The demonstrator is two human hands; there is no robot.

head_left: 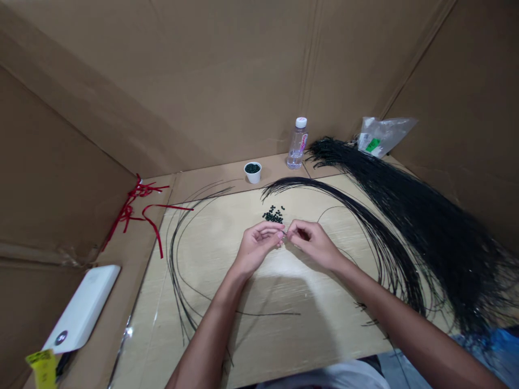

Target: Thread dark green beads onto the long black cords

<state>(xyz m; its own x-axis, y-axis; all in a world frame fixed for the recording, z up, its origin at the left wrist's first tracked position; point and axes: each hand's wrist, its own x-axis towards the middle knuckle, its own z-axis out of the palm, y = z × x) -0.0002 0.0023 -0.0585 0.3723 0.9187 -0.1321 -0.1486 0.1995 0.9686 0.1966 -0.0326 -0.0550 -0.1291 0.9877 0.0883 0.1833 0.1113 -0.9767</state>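
Note:
Fingertips of my left hand (259, 244) and my right hand (311, 241) nearly meet over the middle of the board. Both are closed in a pinch. A thin black strand (284, 233) shows as a short dark piece between them; whether a bead is on it is too small to tell. Just beyond my left fingers lies a loose pile of small dark green or black beads (273, 215). Right of my hands, a curved bundle of black strands (365, 221) lies on the board. On the left, several looser strands (172, 254) form an arc.
A white cup (253, 177) of dark beads and a water bottle (297, 145) stand at the back. A large black strand bundle (409, 200) and clear plastic bag (385, 135) are at right. Red ribbons (152, 216) and a white power bank (85, 308) lie left. Cardboard walls (227, 81) enclose everything.

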